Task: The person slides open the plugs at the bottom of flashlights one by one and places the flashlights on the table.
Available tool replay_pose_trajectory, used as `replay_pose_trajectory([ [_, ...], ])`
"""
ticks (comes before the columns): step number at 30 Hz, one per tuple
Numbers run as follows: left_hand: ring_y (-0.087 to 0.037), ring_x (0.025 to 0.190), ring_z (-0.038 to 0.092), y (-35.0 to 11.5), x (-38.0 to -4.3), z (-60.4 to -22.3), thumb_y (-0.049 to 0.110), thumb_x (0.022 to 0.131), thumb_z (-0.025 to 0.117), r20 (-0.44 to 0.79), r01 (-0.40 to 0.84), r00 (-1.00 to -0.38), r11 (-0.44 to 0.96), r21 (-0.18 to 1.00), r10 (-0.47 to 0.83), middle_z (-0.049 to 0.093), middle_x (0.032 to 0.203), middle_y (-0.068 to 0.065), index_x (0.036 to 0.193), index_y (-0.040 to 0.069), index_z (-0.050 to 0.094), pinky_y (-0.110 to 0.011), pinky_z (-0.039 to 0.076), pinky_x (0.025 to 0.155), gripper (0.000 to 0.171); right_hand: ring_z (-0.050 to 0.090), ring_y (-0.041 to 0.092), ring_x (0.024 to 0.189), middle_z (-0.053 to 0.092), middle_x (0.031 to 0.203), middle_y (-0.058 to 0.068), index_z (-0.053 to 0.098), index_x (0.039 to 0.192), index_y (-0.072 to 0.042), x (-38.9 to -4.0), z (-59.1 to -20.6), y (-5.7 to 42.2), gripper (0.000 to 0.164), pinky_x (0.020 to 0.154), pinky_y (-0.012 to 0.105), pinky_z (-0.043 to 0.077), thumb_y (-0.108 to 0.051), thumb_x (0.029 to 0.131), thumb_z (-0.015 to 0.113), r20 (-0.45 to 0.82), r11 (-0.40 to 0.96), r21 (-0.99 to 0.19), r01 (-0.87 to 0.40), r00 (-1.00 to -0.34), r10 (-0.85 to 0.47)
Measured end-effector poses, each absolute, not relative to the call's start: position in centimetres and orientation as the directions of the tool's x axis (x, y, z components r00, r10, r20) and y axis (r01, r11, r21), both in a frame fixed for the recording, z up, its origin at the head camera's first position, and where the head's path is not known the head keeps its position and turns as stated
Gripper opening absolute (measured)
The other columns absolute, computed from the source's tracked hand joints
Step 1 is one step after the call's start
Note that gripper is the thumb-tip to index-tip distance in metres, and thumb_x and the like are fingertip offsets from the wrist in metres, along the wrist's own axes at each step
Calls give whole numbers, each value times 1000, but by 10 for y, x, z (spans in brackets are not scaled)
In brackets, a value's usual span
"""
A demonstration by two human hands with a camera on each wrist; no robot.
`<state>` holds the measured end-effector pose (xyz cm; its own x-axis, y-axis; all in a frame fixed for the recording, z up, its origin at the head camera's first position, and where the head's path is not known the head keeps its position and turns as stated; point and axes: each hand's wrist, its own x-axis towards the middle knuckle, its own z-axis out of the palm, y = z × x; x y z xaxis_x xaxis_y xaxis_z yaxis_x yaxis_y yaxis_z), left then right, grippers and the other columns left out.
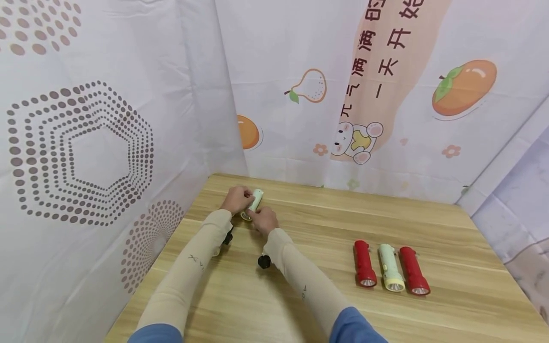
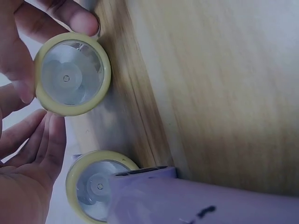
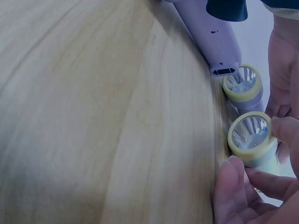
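Observation:
A pale green flashlight (image 1: 258, 199) with a yellow rim lies near the table's back left, lens facing me. My right hand (image 1: 265, 220) pinches it close behind the rim, the thumb over it and fingers at its right side. Higher on the body, my left hand (image 1: 237, 199) grips it with thumb and fingers from the left. In the left wrist view, the held flashlight (image 2: 73, 73) shows its round lens. Beside it is a second yellow-rimmed flashlight (image 2: 99, 186), partly covered by a pale lavender object (image 2: 196, 198). The right wrist view shows this second flashlight (image 3: 243, 84) left of the held one (image 3: 251, 137).
On the table's right half lie a red flashlight (image 1: 364, 262), a pale green flashlight (image 1: 389, 267) and another red flashlight (image 1: 413, 270), side by side. Printed curtains (image 1: 296, 114) hang along the back and left edges of the wooden table (image 1: 317, 286).

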<state>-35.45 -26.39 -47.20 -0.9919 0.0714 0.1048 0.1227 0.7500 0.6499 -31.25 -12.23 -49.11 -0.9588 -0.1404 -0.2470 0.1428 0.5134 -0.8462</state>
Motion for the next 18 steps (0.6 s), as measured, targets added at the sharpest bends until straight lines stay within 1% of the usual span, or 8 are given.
replay_pose_trajectory([
  [5,-29,96,68,-263,-357,-471,15,99,66,107,117,-992,740,662,61,73,103,-16,111,-4,74,-42,56,85,24,41,10,45,45,50,-3,66,77,-7,-314,-493,-121,36,42,25,36,-36,97,73,-242,455,-877,151,-959,-148],
  [8,-31,99,69,-266,-357,-469,18,101,65,120,123,-991,725,678,57,73,107,-19,116,-6,72,-44,56,87,29,41,10,46,45,51,-2,66,77,-8,-313,-493,-122,32,43,25,37,-33,95,76,-229,430,-892,140,-960,-163],
  [10,-34,104,68,-269,-357,-467,20,102,64,120,118,-992,709,695,48,72,111,-21,120,-7,70,-45,56,90,33,44,10,47,50,55,-2,70,82,-7,-312,-493,-122,29,44,25,39,-33,94,77,-219,424,-896,129,-961,-171],
  [12,-35,107,67,-272,-356,-465,23,104,62,116,105,-993,690,717,31,71,115,-22,125,-7,68,-46,55,92,37,49,10,51,57,62,-1,74,93,-5,-311,-493,-122,28,46,25,43,-32,93,78,-210,417,-901,121,-962,-174],
  [15,-36,112,65,-276,-354,-462,28,105,60,98,79,-995,659,748,8,69,122,-23,131,-4,65,-47,54,94,42,59,12,60,68,78,2,74,111,-1,-310,-494,-122,36,51,26,50,-29,90,81,-190,408,-907,100,-964,-185],
  [18,-36,115,63,-281,-351,-461,33,105,60,81,56,-997,621,781,-12,67,126,-21,136,0,63,-48,53,96,46,65,14,69,73,93,6,71,120,1,-309,-495,-121,44,57,27,54,-27,88,83,-169,405,-911,75,-965,-202],
])
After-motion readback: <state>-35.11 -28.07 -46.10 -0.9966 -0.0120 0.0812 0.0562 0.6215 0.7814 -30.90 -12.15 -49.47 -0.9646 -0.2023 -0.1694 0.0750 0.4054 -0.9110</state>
